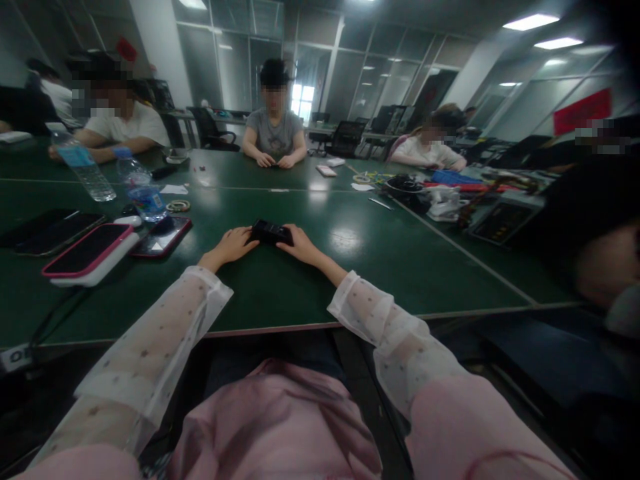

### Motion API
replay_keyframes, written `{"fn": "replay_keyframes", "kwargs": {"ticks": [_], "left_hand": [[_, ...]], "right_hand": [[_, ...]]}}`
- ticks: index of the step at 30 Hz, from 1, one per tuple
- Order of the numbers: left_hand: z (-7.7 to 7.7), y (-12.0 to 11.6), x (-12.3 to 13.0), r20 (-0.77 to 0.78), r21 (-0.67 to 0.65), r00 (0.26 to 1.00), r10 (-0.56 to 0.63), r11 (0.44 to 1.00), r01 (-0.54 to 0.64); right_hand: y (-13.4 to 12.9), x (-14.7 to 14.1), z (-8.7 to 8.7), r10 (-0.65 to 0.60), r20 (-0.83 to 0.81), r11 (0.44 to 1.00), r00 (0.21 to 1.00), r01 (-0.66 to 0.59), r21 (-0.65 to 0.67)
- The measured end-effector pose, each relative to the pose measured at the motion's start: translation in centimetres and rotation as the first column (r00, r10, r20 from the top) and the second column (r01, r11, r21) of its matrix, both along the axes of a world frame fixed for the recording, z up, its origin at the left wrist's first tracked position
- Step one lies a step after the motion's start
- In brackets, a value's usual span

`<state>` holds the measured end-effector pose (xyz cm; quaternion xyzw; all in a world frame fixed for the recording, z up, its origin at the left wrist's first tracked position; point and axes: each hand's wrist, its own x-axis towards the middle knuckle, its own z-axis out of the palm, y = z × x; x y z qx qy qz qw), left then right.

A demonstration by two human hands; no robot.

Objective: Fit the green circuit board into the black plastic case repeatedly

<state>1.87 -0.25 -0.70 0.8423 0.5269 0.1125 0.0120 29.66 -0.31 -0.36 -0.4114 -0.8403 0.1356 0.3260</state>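
A small black box-shaped object (pixel 271 232) rests on the green table (pixel 280 287) in front of me; its exact kind does not show. At its left end, my left hand (pixel 234 245) grips it with bent fingers. My right hand (pixel 301 245) is closed about the right end, thumb on the near side. Left of my hands lie a phone with a red edge (pixel 163 237) and a pink-rimmed phone (pixel 90 250) on top of a white block.
Water bottles (pixel 145 193) and a tape roll (pixel 178 207) stand to the left. Cables (pixel 373 178), a white plastic bag (pixel 444 203) and a metal-cased box (pixel 505 217) crowd the right. Several people sit around the table, one person (pixel 275 130) directly opposite.
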Motion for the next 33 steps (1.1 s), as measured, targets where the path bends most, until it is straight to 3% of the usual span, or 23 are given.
{"fn": "replay_keyframes", "kwargs": {"ticks": [14,33], "left_hand": [[0.6,-0.5,0.2,0.006,-0.01,1.0,-0.001,1.0,0.001],[0.3,-0.2,0.0,0.011,-0.006,1.0,-0.013,1.0,0.014]], "right_hand": [[-0.3,0.1,0.3,0.021,-0.026,1.0,0.999,-0.022,-0.008],[-1.2,-0.2,0.9,0.005,-0.054,1.0,0.999,-0.005,0.016]]}}
